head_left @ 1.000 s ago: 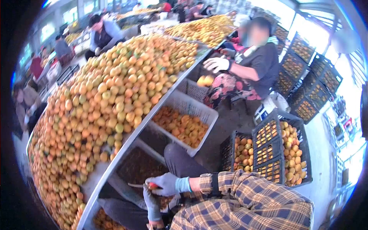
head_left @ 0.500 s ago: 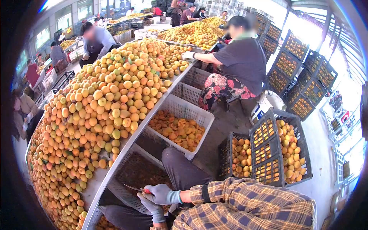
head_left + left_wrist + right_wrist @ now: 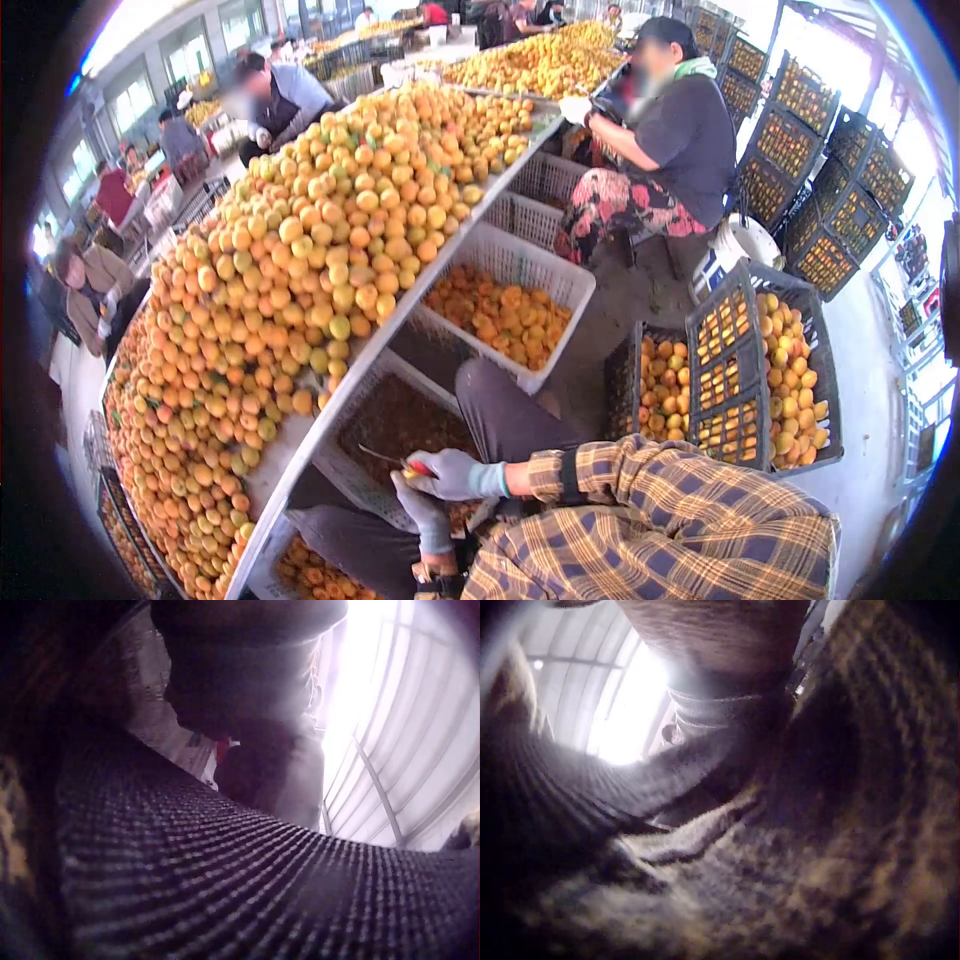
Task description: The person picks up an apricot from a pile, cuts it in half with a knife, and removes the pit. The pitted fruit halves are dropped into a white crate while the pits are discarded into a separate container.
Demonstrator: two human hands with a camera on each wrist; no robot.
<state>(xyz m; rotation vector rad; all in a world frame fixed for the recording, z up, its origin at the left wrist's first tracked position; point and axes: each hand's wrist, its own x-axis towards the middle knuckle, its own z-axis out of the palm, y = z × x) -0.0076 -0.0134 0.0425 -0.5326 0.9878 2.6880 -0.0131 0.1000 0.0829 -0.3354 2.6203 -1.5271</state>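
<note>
Red-handled knife (image 3: 416,467), at the lower centre of the frame, is pointing its thin blade leftward over a pale crate (image 3: 362,487) that is holding dark brown matter. Of the two gloved hands, the right hand (image 3: 455,475) is gripping the handle with curled fingers; the left hand (image 3: 426,515) is lying just below it, and whether its fingers are pinching anything cannot be told. A heap of orange-yellow fruit (image 3: 290,290) is covering much of the tabletop (image 3: 285,450) from lower left to upper centre. Right of centre, a white crate (image 3: 578,290) is holding orange fruit; black crates (image 3: 622,385) of fruit are standing at lower right. A person in a dark shirt (image 3: 690,140) is sitting at upper right.
</note>
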